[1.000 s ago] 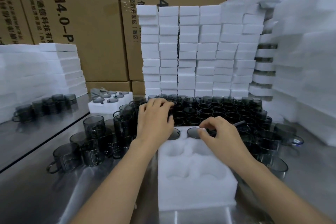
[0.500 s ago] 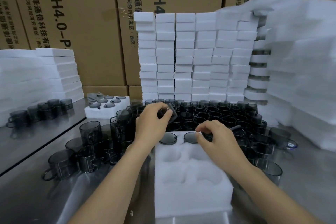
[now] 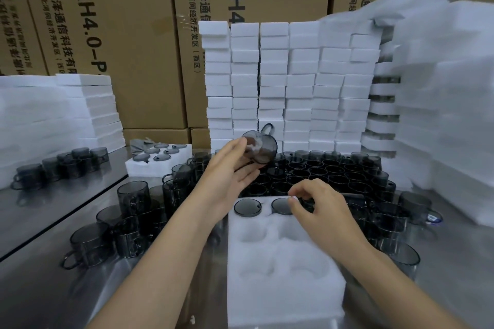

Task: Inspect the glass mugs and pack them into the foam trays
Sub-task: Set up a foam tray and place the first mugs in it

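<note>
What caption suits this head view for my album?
Left hand holds a tilted glass mug; right hand pinches a third mug in the foam tray.

1. I see the left forearm (image 3: 160, 262) bare, reaching up from the lower left toward the middle.
2. The left hand (image 3: 230, 171) is raised, thumb on top and fingers beneath, pinching a tilted glass mug (image 3: 260, 151) between them.
3. The right forearm (image 3: 387, 275), also bare, comes in from the lower right.
4. The right hand (image 3: 318, 208) sits lower, knuckles up, fingers curled, thumb and forefinger tips nearly meeting; I cannot tell whether they grip anything.
5. The hands are near each other, not touching.
</note>
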{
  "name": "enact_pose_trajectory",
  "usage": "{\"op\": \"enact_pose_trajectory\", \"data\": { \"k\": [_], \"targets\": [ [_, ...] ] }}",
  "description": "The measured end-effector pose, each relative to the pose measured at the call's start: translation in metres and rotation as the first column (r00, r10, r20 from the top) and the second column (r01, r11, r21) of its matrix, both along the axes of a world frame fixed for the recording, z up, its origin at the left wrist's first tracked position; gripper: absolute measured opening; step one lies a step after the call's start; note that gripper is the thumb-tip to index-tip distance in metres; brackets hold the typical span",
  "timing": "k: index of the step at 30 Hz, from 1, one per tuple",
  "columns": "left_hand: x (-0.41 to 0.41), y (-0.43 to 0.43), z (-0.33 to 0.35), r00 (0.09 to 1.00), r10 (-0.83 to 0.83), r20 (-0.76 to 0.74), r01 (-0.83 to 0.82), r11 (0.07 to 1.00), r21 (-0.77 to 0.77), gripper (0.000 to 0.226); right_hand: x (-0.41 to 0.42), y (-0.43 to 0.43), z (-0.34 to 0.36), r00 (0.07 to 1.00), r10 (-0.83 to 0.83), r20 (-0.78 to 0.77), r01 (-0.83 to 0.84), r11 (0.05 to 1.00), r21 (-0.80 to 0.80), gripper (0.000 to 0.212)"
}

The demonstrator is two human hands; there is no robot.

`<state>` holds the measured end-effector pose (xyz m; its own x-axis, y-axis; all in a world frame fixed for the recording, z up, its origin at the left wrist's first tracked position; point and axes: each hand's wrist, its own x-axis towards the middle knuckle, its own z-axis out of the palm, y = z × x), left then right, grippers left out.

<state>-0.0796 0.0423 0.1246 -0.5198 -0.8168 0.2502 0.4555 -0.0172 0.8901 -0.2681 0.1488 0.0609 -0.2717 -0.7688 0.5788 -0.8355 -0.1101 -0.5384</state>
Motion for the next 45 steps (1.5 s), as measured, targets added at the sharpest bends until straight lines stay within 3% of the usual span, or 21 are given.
{"op": "enact_pose_trajectory", "data": {
  "k": [3, 7, 10, 15, 19, 32, 34, 36, 39, 42, 45],
  "targets": [
    [0.002, 0.001, 0.003, 0.966, -0.178, -0.188, 0.210, 0.963, 0.171, 0.045, 0.000, 0.000, -0.001, 1.000, 0.001, -0.004, -0.001, 1.000, -0.004, 0.007],
    [0.002, 0.003, 0.005, 0.892, -0.227, -0.390, 0.353, 0.891, 0.287, 0.046, 0.000, -0.001, -0.002, 1.000, 0.008, 0.003, -0.008, 1.000, -0.003, 0.007],
    [0.003, 0.004, 0.006, 0.860, -0.255, -0.442, 0.408, 0.863, 0.298, 0.046, 0.000, -0.002, -0.003, 1.000, 0.011, 0.004, -0.011, 1.000, -0.001, 0.007],
    [0.005, 0.007, 0.009, 0.824, -0.268, -0.499, 0.464, 0.825, 0.324, 0.074, -0.001, -0.002, -0.003, 1.000, 0.020, -0.005, -0.020, 1.000, 0.006, 0.010],
    [0.006, 0.009, 0.011, 0.806, -0.258, -0.532, 0.483, 0.807, 0.340, 0.079, -0.001, -0.002, -0.003, 1.000, 0.015, -0.011, -0.015, 1.000, 0.008, 0.010],
    [0.004, 0.009, 0.012, 0.814, -0.256, -0.521, 0.478, 0.804, 0.354, 0.066, 0.004, 0.002, 0.003, 0.999, 0.006, -0.032, -0.006, 1.000, 0.006, 0.010],
    [0.003, 0.007, 0.011, 0.844, -0.250, -0.475, 0.435, 0.837, 0.332, 0.066, 0.005, 0.004, 0.004, 0.998, -0.004, -0.055, 0.004, 1.000, 0.007, 0.009],
    [0.002, 0.005, 0.008, 0.915, -0.222, -0.336, 0.315, 0.915, 0.253, 0.059, 0.007, 0.005, 0.004, 0.995, -0.045, -0.084, 0.043, 0.999, -0.021, 0.010],
    [-0.002, 0.009, 0.002, 0.979, -0.181, -0.094, 0.183, 0.983, 0.017, 0.041, 0.012, 0.008, 0.010, 0.992, 0.012, 0.125, 0.009, 0.987, -0.162, 0.035],
    [-0.010, 0.013, -0.005, 0.985, -0.174, -0.006, 0.173, 0.983, -0.065, 0.053, 0.018, 0.011, 0.019, 0.895, 0.222, 0.388, -0.106, 0.948, -0.299, 0.061],
    [-0.015, 0.016, -0.009, 0.987, -0.158, 0.001, 0.157, 0.985, -0.068, 0.060, 0.020, 0.013, 0.022, 0.863, 0.272, 0.425, -0.122, 0.930, -0.348, 0.056]
  ]
}}
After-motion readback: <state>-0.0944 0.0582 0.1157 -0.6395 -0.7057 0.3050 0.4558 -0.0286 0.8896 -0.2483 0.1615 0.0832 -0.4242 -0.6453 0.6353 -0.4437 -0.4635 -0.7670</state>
